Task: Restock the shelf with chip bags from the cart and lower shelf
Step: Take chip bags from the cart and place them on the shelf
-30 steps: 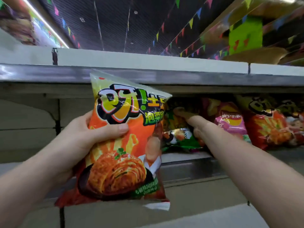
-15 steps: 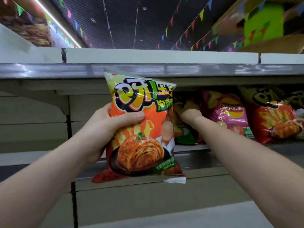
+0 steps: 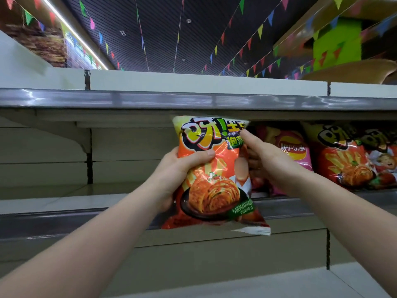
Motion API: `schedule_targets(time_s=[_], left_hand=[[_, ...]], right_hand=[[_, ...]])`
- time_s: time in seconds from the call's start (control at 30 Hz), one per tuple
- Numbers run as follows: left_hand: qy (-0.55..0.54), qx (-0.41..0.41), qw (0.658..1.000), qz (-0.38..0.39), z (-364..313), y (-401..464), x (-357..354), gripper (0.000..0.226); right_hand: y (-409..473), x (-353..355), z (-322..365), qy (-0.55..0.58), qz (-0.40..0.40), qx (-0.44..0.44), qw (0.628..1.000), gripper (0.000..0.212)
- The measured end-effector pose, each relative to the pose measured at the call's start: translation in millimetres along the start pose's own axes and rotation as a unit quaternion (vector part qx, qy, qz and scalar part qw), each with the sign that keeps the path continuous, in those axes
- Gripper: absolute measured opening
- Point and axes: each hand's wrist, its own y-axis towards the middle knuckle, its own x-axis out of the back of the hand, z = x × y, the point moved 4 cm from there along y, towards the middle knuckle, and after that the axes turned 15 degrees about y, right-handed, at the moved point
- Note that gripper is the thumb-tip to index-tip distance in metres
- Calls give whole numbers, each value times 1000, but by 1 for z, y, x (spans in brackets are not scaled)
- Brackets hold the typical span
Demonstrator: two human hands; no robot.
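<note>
An orange chip bag (image 3: 211, 179) with a yellow-green top hangs upright at the shelf's (image 3: 64, 203) front edge, just left of the stocked bags. My left hand (image 3: 182, 168) grips its left side, thumb across the front. My right hand (image 3: 261, 155) holds the bag's upper right edge, thumb on the top corner. On the shelf to the right stand a pink chip bag (image 3: 294, 149) and orange chip bags (image 3: 348, 160) of the same kind. My right hand hides part of the pink bag.
The shelf stretch to the left of the held bag is bare. An upper shelf's metal lip (image 3: 193, 101) runs just above the bag's top. A lower shelf edge (image 3: 214, 284) lies below my arms. Pennant strings hang from the dark ceiling.
My left hand carried the orange bag up and right toward the stocked bags. My right hand left the bags on the shelf and took hold of the held bag's upper right edge.
</note>
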Motion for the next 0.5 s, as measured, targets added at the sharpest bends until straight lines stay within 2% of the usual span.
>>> schedule_targets(time_s=[0.1, 0.17, 0.2, 0.3, 0.33, 0.4, 0.5], left_hand=[[-6, 34, 999, 17, -1, 13, -8, 58], [23, 51, 998, 7, -2, 21, -11, 54], [38, 57, 998, 1, -2, 25, -11, 60], [121, 63, 990, -20, 4, 39, -9, 109], [163, 45, 985, -32, 5, 42, -7, 114], [256, -21, 966, -38, 4, 43, -7, 110], [409, -76, 909, -19, 3, 47, -12, 103]], right_hand=[[1, 7, 1, 11, -32, -16, 999, 29], [6, 11, 0, 21, -75, -34, 996, 33], [9, 12, 0, 24, -95, -42, 994, 34], [16, 11, -1, 30, -126, -53, 990, 28], [19, 11, -2, 37, -134, -56, 989, 27], [26, 12, -4, 46, -158, -56, 985, 26], [39, 16, -6, 36, -216, -26, 975, 31]])
